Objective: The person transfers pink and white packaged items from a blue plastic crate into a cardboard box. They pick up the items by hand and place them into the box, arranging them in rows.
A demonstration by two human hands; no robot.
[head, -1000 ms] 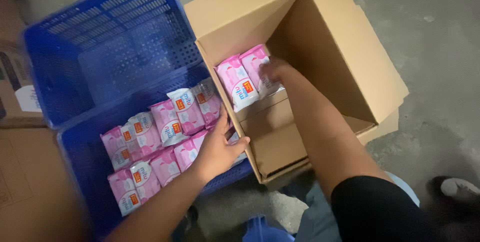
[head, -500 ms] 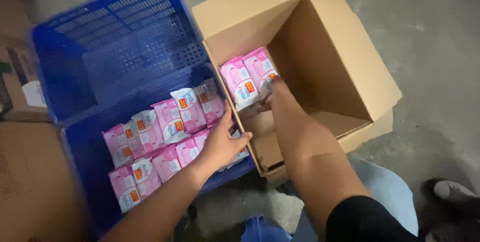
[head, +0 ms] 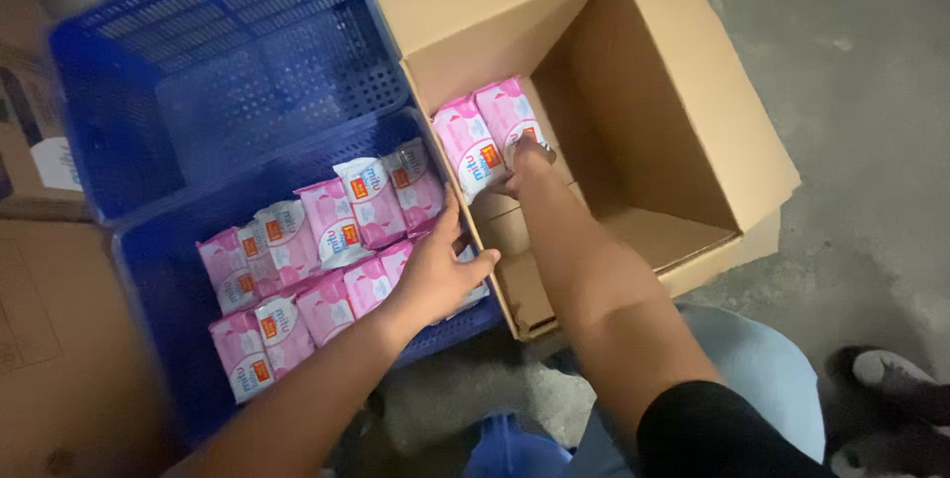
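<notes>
An open cardboard box [head: 673, 132] stands on the floor with two pink-and-white packets [head: 473, 146] standing against its near-left wall. My right hand [head: 527, 159] reaches into the box and rests against those packets, fingers curled on the right one. A blue plastic crate [head: 198, 112] sits to the box's left and holds several of the same pink packets [head: 327, 240] in rows. My left hand [head: 440, 270] lies on the packets at the crate's right end, next to the box wall, fingers wrapped on one packet.
Grey concrete floor [head: 871, 92] surrounds the box. Flattened brown cardboard boxes [head: 40, 320] lie at the left edge. My light blue trouser leg [head: 752, 369] and a dark shoe [head: 891, 384] show at the lower right.
My right hand has drawn back a little along the packets in the box. My left hand stays on the crate's packets. The camera view has shifted slightly.
</notes>
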